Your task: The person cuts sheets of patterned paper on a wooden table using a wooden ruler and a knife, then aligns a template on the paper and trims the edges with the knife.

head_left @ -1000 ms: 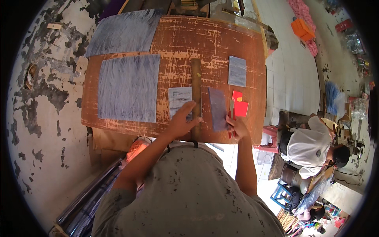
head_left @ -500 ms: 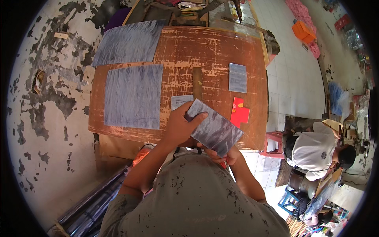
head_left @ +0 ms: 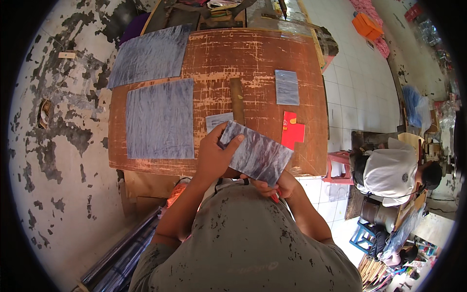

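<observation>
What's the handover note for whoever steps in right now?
Left hand: holds the grey streaked sheet piece, lifted over the table's near edge.
Right hand: under that piece's near corner, also holding something red; grip unclear.
On the wooden table: two large grey sheets, small cut piece, ruler, red cards.
Done: small pieces cut.
Left: large sheets uncut.

A worn brown wooden table [head_left: 253,53] (scratched pale in places) fills the frame's upper middle, bearing two large grey sheets [head_left: 159,118] at left, a wooden ruler [head_left: 237,101] at centre, a small grey piece [head_left: 287,87] and red cards [head_left: 292,129] at right.
</observation>
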A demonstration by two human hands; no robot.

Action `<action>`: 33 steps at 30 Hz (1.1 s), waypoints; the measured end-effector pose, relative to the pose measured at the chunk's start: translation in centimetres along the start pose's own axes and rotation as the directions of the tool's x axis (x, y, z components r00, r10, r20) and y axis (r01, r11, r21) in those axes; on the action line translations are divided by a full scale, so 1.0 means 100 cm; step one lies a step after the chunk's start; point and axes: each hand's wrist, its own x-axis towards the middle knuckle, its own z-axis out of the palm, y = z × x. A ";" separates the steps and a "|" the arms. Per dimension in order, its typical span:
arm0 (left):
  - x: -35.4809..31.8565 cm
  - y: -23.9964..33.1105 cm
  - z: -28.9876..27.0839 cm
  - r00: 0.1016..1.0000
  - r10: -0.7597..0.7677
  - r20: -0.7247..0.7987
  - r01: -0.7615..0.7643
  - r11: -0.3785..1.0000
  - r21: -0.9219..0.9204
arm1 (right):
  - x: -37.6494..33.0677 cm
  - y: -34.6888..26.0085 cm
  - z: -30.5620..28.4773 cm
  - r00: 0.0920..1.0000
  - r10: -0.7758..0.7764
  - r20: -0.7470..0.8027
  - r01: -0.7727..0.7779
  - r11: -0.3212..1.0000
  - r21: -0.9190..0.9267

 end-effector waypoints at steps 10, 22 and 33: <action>0.009 -0.023 -0.003 0.985 0.173 -0.029 -0.162 0.961 0.223 | 0.004 0.003 -0.025 0.964 -0.144 -0.223 0.128 0.988 -0.084; -0.054 -0.223 -0.048 0.984 0.164 -0.063 -0.091 0.781 0.617 | 0.009 -0.133 -0.181 0.092 -0.986 -0.141 -0.017 0.140 -0.990; -0.070 -0.247 -0.049 0.962 0.244 -0.118 -0.098 0.720 0.687 | 0.003 -0.223 -0.260 -0.124 -0.992 -0.035 -0.544 0.098 -0.834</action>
